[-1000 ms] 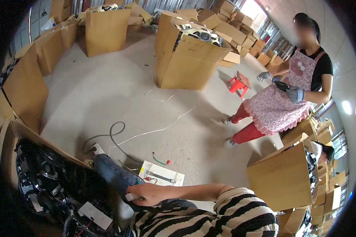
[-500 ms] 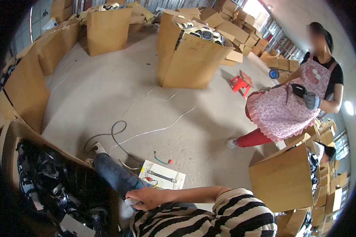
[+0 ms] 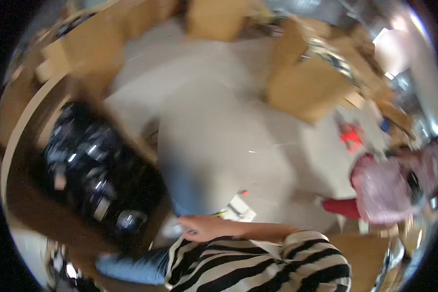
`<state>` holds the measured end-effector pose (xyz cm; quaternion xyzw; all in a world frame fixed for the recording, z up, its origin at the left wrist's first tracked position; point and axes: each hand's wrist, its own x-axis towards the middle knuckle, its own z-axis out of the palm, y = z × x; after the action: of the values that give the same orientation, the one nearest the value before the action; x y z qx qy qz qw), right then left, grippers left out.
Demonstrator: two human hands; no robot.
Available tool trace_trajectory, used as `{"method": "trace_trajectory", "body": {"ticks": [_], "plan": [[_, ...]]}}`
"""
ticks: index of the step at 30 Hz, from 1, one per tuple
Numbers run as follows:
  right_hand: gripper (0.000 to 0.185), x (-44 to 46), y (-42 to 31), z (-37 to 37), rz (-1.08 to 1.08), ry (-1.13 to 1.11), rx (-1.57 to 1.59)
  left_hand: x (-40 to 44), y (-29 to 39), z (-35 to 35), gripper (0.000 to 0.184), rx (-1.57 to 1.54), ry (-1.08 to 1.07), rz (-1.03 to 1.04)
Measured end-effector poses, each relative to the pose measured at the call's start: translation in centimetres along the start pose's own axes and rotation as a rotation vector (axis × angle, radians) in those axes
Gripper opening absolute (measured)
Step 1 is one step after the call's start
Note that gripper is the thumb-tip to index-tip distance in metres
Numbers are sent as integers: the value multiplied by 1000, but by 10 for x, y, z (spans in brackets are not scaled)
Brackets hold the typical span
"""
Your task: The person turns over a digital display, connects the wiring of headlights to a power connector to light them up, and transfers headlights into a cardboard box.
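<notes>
My right hand is in front of my striped shirt, with its arm reaching across from the right. Its fingers are curled round a small whitish thing, too smeared to name. My left hand does not show. To the left of the hand stands a deep cardboard box holding a heap of shiny black items with pale tags. Just beyond the hand, a white board with a dark bar on it lies on the floor, partly hidden. My jeans legs show beside the box.
A tall carton with pale and black goods stands ahead to the right, another carton at the back. A red stool stands near a person in a pink apron. More cartons sit at lower right.
My view has swung left and blurred, so the black-filled box shows more fully and the surroundings sit further right. My right hand remains curled before my body.
</notes>
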<state>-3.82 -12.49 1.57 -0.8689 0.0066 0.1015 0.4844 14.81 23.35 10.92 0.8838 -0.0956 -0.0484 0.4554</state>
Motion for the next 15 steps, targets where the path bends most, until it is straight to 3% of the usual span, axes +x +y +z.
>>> {"method": "trace_trajectory", "body": {"ticks": [3, 6, 9, 10, 12, 15], "plan": [[32, 8, -4, -6, 181, -105, 62, -23, 2, -103, 21, 10, 334, -71], [32, 17, -2, -10, 78, -12, 1, -50, 8, -191, 20, -23, 655, -70], [31, 43, 5, -16, 98, -100, -58, -71, -19, -258, 20, -71, 923, -38], [31, 31, 2, -10, 98, -66, -48, -78, -27, -274, 20, -79, 987, 12], [31, 31, 0, -10, 131, -43, -46, -55, -43, -260, 23, -21, 1080, -100], [32, 35, 1, -7, 130, -42, -56, -40, -105, -292, 19, -67, 1159, -141]]}}
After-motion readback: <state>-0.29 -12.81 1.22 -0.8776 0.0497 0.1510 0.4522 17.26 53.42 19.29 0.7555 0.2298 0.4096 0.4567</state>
